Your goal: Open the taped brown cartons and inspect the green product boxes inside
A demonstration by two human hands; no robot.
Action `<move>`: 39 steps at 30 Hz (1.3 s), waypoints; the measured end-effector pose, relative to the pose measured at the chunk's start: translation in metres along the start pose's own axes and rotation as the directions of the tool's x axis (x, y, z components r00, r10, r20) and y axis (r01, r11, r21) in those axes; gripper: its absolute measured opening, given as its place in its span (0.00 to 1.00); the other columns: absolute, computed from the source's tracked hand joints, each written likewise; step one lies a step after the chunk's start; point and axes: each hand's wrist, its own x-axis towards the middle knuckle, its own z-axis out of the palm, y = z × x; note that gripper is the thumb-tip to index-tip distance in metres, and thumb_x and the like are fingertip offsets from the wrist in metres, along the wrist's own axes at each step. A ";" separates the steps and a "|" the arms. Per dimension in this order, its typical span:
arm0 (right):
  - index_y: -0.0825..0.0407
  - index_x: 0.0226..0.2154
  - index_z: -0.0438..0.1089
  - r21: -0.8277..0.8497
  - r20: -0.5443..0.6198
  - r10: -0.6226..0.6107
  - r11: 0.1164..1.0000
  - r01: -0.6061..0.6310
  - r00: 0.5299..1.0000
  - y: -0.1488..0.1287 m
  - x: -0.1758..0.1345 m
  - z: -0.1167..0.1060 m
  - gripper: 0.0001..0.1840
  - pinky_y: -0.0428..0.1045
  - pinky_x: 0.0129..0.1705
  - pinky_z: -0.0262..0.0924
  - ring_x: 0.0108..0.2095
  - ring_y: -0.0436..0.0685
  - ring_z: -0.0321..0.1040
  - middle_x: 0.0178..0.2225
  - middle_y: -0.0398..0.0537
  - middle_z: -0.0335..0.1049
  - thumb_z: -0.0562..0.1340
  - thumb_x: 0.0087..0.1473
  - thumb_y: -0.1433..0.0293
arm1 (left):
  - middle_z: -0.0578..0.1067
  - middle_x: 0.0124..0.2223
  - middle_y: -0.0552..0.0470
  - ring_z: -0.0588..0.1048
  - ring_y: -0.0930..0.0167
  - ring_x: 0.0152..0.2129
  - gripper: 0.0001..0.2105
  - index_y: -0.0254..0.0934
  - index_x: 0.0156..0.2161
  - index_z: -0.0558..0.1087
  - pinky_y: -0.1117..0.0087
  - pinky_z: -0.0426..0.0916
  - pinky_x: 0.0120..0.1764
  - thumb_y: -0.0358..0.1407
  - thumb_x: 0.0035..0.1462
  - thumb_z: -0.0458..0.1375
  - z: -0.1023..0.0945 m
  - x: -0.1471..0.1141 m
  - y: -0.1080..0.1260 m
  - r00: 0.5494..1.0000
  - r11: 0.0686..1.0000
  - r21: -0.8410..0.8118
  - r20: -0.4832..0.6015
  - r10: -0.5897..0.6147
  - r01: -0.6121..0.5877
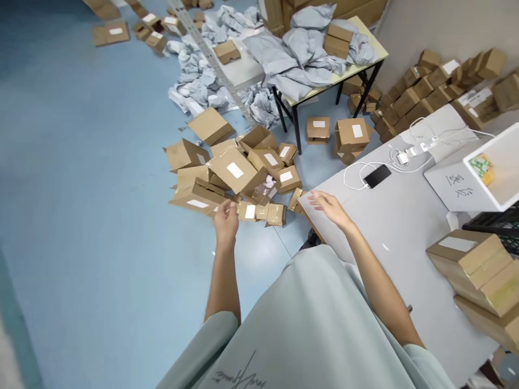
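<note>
My left hand (227, 219) is raised over the blue floor, in front of the pile of cardboard boxes. Its fingers are curled in loosely and I see nothing in them. My right hand (329, 208) hangs over the corner of the grey-white table (405, 227), fingers stretched out and holding nothing. Between and beyond both hands lies the pile, with a large labelled box (235, 170) on top. Small boxes (275, 214) lie at its near edge. An opened box (265, 186) shows clear plastic and something pinkish inside.
A phone (377, 176) with white cables and a white bin (462, 183) are on the table. Brown cartons (474, 265) stand at its right end. Grey mailing bags (300, 54) cover a yellow-edged table behind. More boxes (421, 92) are stacked along the wall.
</note>
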 end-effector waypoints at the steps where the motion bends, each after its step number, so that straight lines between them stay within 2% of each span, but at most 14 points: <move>1: 0.50 0.63 0.79 0.015 -0.034 0.017 1.000 -0.016 0.999 0.008 -0.017 -0.012 0.37 0.63 0.64 0.75 0.57 0.65 0.83 0.59 0.59 0.84 0.65 0.68 0.40 | 0.82 0.60 0.35 0.82 0.57 0.57 0.21 0.34 0.62 0.75 0.52 0.80 0.60 0.44 0.71 0.59 0.013 -0.004 0.008 0.997 0.998 -0.029 0.049 -0.059 0.060; 3: 0.51 0.61 0.80 0.053 -0.145 0.052 0.998 -0.044 0.988 0.025 -0.050 -0.038 0.37 0.64 0.63 0.75 0.55 0.65 0.83 0.58 0.60 0.84 0.67 0.67 0.40 | 0.83 0.60 0.34 0.82 0.55 0.58 0.19 0.33 0.59 0.77 0.48 0.77 0.64 0.41 0.68 0.61 0.048 -0.017 0.030 0.977 0.988 -0.070 0.173 -0.125 0.139; 5: 0.51 0.61 0.80 0.110 -0.284 0.084 0.992 -0.054 0.955 0.042 -0.080 -0.062 0.37 0.64 0.63 0.75 0.54 0.65 0.84 0.57 0.61 0.84 0.68 0.66 0.40 | 0.83 0.59 0.33 0.83 0.54 0.58 0.18 0.32 0.57 0.78 0.47 0.74 0.67 0.40 0.67 0.61 0.089 -0.035 0.056 0.941 0.992 -0.070 0.329 -0.077 0.105; 7: 0.51 0.59 0.81 0.179 -0.417 0.119 0.983 -0.048 0.901 0.059 -0.109 -0.082 0.36 0.64 0.62 0.75 0.53 0.65 0.84 0.56 0.60 0.85 0.69 0.65 0.40 | 0.84 0.59 0.33 0.83 0.54 0.59 0.18 0.32 0.56 0.78 0.48 0.73 0.68 0.41 0.66 0.62 0.132 -0.060 0.082 0.865 0.997 -0.073 0.502 0.017 0.023; 9: 0.50 0.57 0.82 0.256 -0.527 0.168 0.966 -0.032 0.833 0.077 -0.141 -0.097 0.36 0.63 0.61 0.75 0.52 0.64 0.84 0.55 0.60 0.85 0.69 0.63 0.40 | 0.83 0.61 0.33 0.82 0.54 0.60 0.19 0.34 0.55 0.78 0.48 0.73 0.69 0.44 0.65 0.62 0.171 -0.088 0.104 0.734 0.992 -0.090 0.667 0.128 -0.091; 14: 0.50 0.56 0.82 0.422 -0.726 0.287 0.903 0.076 0.625 0.127 -0.230 -0.124 0.33 0.60 0.60 0.76 0.50 0.63 0.85 0.55 0.60 0.85 0.71 0.62 0.42 | 0.84 0.61 0.35 0.82 0.53 0.62 0.27 0.38 0.57 0.79 0.47 0.74 0.68 0.55 0.63 0.63 0.247 -0.163 0.146 0.319 0.929 -0.162 0.908 0.273 -0.334; 16: 0.50 0.56 0.82 0.464 -0.782 0.328 0.874 0.143 0.530 0.150 -0.270 -0.128 0.33 0.60 0.61 0.76 0.50 0.63 0.85 0.55 0.60 0.85 0.72 0.62 0.43 | 0.84 0.62 0.36 0.81 0.52 0.63 0.28 0.39 0.57 0.79 0.48 0.74 0.68 0.58 0.63 0.62 0.269 -0.194 0.159 0.197 0.907 -0.171 0.945 0.262 -0.385; 19: 0.49 0.57 0.81 0.503 -0.837 0.394 0.828 0.248 0.381 0.184 -0.328 -0.128 0.32 0.62 0.62 0.75 0.52 0.64 0.85 0.56 0.60 0.85 0.71 0.62 0.44 | 0.83 0.63 0.37 0.80 0.52 0.65 0.30 0.41 0.59 0.79 0.48 0.73 0.68 0.60 0.62 0.63 0.290 -0.243 0.172 0.062 0.886 -0.164 0.975 0.211 -0.435; 23: 0.49 0.59 0.80 0.524 -0.851 0.486 0.768 0.369 0.199 0.227 -0.389 -0.124 0.34 0.64 0.64 0.75 0.54 0.66 0.85 0.59 0.61 0.83 0.73 0.60 0.46 | 0.83 0.63 0.34 0.80 0.50 0.65 0.35 0.39 0.58 0.79 0.46 0.73 0.69 0.64 0.58 0.64 0.310 -0.312 0.178 -0.071 0.870 -0.158 0.987 0.141 -0.466; 26: 0.50 0.61 0.78 0.516 -0.843 0.528 0.742 0.428 0.101 0.256 -0.422 -0.132 0.39 0.63 0.63 0.76 0.55 0.67 0.83 0.60 0.62 0.81 0.74 0.55 0.46 | 0.83 0.63 0.34 0.80 0.50 0.65 0.35 0.38 0.59 0.79 0.47 0.73 0.69 0.65 0.59 0.63 0.329 -0.369 0.177 -0.177 0.846 -0.210 0.974 0.140 -0.491; 29: 0.51 0.64 0.76 0.473 -0.851 0.526 0.756 0.452 0.011 0.282 -0.449 -0.154 0.46 0.62 0.62 0.76 0.58 0.68 0.81 0.61 0.63 0.80 0.75 0.51 0.42 | 0.83 0.64 0.34 0.80 0.51 0.64 0.34 0.38 0.60 0.79 0.47 0.74 0.68 0.63 0.61 0.63 0.353 -0.431 0.173 -0.285 0.836 -0.261 0.949 0.132 -0.483; 33: 0.52 0.67 0.73 0.412 -0.874 0.480 0.818 0.401 -0.080 0.309 -0.480 -0.206 0.53 0.63 0.64 0.74 0.64 0.70 0.77 0.68 0.67 0.75 0.73 0.49 0.37 | 0.82 0.65 0.35 0.79 0.53 0.66 0.27 0.38 0.60 0.79 0.50 0.71 0.70 0.55 0.66 0.64 0.393 -0.521 0.167 -0.384 0.837 -0.306 0.915 0.127 -0.453; 36: 0.53 0.69 0.72 0.368 -0.888 0.435 0.865 0.341 -0.148 0.323 -0.504 -0.261 0.54 0.63 0.65 0.73 0.65 0.70 0.76 0.71 0.70 0.71 0.70 0.52 0.36 | 0.79 0.70 0.36 0.77 0.54 0.69 0.24 0.39 0.63 0.78 0.51 0.68 0.73 0.48 0.69 0.64 0.424 -0.587 0.166 -0.405 0.835 -0.300 0.909 0.102 -0.462; 39: 0.55 0.72 0.67 0.334 -0.884 0.409 0.891 0.308 -0.225 0.328 -0.529 -0.325 0.53 0.64 0.71 0.66 0.71 0.71 0.71 0.74 0.70 0.68 0.67 0.57 0.38 | 0.72 0.75 0.32 0.75 0.52 0.70 0.27 0.36 0.69 0.74 0.50 0.67 0.73 0.43 0.69 0.64 0.457 -0.646 0.167 -0.425 0.826 -0.283 0.903 0.058 -0.487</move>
